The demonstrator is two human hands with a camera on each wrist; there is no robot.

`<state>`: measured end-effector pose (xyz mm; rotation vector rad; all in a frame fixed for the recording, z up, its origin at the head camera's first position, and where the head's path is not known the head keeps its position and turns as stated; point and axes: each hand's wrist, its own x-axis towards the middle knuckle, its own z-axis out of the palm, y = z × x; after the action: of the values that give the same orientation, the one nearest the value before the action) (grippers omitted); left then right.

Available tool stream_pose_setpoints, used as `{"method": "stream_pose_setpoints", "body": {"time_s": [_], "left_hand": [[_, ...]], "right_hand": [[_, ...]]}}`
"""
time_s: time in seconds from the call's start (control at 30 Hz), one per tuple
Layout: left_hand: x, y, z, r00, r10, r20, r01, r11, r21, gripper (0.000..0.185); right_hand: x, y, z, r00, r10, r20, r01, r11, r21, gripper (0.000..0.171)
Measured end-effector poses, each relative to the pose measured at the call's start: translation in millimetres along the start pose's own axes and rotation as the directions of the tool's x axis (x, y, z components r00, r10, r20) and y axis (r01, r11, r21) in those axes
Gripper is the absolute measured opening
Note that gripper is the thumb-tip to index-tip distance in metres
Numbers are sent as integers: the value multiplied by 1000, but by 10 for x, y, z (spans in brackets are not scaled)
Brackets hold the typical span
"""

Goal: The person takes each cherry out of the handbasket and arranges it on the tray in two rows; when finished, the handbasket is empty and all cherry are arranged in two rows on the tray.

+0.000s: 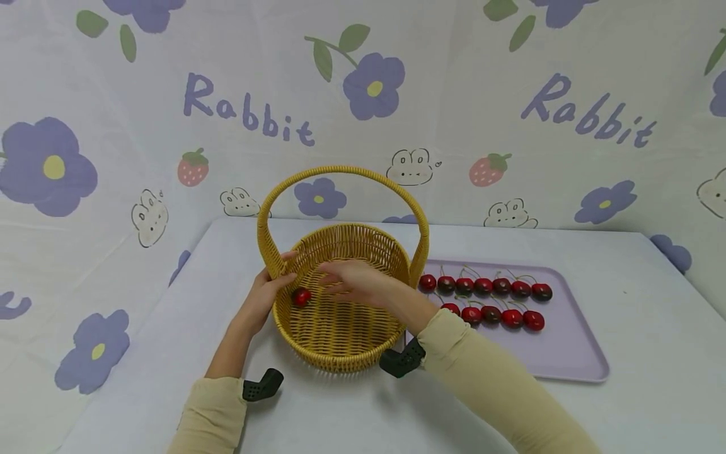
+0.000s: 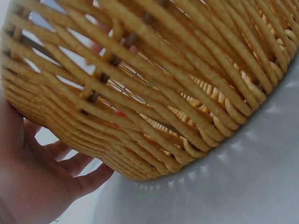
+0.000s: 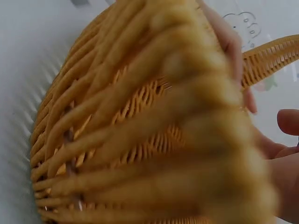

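A round yellow wicker basket [image 1: 346,362] with a tall arched handle stands on the table. My left hand [image 1: 263,296] grips its left side at the foot of the handle, and fingers show on both sides of that foot. In the left wrist view, the left hand [image 2: 42,182] lies against the woven wall. One red cherry [image 1: 301,297] lies inside the basket, near its left wall. My right hand [image 1: 360,284] reaches over the right rim, above the basket floor, fingers extended to the left, and no object shows in it. The basket wall partly blocks the right wrist view.
To the right of the basket is a lilac tray [image 1: 567,353] with two rows of dark red stemmed cherries [image 1: 483,287]. The basket and right forearm overlap the tray's left part. A patterned cloth [image 1: 363,139] hangs behind the white table [image 1: 652,302].
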<state>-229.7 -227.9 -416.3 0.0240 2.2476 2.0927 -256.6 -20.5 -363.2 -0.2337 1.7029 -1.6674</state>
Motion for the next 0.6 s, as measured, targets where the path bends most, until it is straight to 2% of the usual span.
{"method": "stream_pose_setpoints", "body": {"time_s": [0.33,0.6], "left_hand": [[6,1,12,1000,18,-1,-18,1000,-5,47],[10,-13,5,1000,16,-2,-16,1000,0,46]], "right_hand": [[128,26,101,996,67,-58,-71,995,-64,45],[165,11,177,992,113,-54,-118,989,-90,47]]}}
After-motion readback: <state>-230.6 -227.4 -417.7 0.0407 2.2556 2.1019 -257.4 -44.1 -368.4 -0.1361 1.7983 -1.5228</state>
